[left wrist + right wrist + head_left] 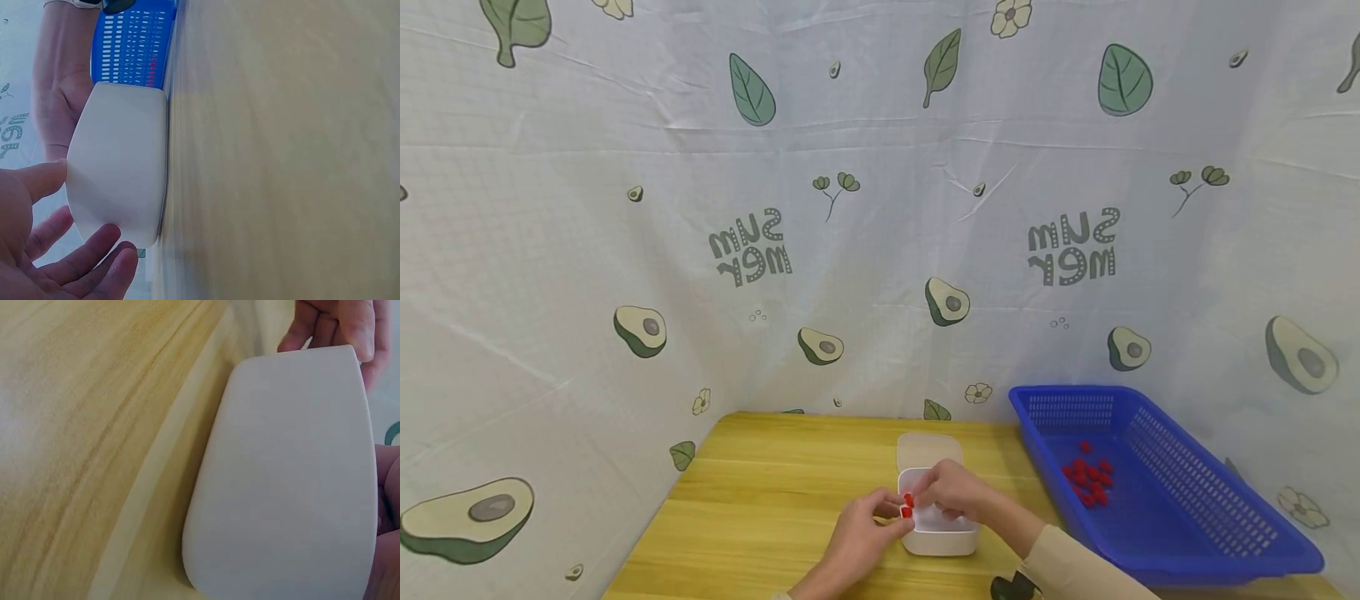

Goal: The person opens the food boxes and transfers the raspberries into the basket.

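Note:
A white box point(939, 543) with rounded corners stands on the table, its lid point(928, 450) folded back. My left hand point(867, 533) is at the box's left side, with thumb and forefinger about a small red piece point(907, 512). Over the box's opening my right hand point(955, 490) reaches leftward with curled fingers, its tips at a second red piece point(908, 500). The two red pieces are close together; their exact kind is too small to tell. In both wrist views the box wall point(122, 162) point(287, 475) hides the pieces.
A blue plastic basket point(1210, 467) with slotted sides stands at the right, holding several small red pieces point(1088, 475). A dark object point(1013, 587) lies by the right sleeve at the near edge. Behind the wooden table point(760, 500) hangs a printed curtain point(880, 250).

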Demonstrator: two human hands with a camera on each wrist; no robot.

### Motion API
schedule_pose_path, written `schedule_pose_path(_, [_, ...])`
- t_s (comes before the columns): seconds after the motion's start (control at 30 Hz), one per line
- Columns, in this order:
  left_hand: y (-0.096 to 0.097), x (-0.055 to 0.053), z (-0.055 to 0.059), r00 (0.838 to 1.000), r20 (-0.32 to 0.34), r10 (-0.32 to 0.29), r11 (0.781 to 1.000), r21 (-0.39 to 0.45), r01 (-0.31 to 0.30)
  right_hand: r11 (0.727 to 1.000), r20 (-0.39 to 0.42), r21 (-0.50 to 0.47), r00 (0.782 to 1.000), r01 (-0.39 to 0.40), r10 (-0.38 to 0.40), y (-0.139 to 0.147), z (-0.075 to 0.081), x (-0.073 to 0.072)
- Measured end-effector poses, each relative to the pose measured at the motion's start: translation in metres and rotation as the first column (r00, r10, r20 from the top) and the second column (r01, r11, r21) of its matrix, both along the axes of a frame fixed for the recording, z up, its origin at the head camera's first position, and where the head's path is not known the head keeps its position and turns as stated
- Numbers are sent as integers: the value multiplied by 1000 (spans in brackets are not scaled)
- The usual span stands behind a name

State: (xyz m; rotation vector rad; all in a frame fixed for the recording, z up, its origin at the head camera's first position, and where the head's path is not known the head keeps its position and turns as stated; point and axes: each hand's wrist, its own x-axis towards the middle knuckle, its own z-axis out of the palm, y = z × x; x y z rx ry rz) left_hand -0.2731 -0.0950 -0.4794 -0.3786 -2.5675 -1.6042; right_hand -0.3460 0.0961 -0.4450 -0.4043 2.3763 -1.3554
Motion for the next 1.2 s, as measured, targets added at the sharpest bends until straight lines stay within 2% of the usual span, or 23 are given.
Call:
schedule_pose_path(0.17, [1,0,1,1000,-12,-3,1000,8,3,999,-7,31,1000,7,-7,-3,-2,4])
schedule_pose_path(0.47, [1,0,0,1000,-8,-5,1000,10,5,983,-61,175,997,62,-52,-9,-3,6])
schedule_pose_path(0.7, [1,0,1,1000,-4,-4,1000,5,4,979,-113,188,992,76,-55,-10,-6,6])
schedule_pose_path(0.9, [0,0,2,1000,16,3,1000,2,-3,979,-150,197,988,57,-27,-11,-10,5])
schedule_pose_path(1.2, [0,1,2,999,36,-2,1000,7,2,982,-107,184,994,35,-15,-13,-10,9])
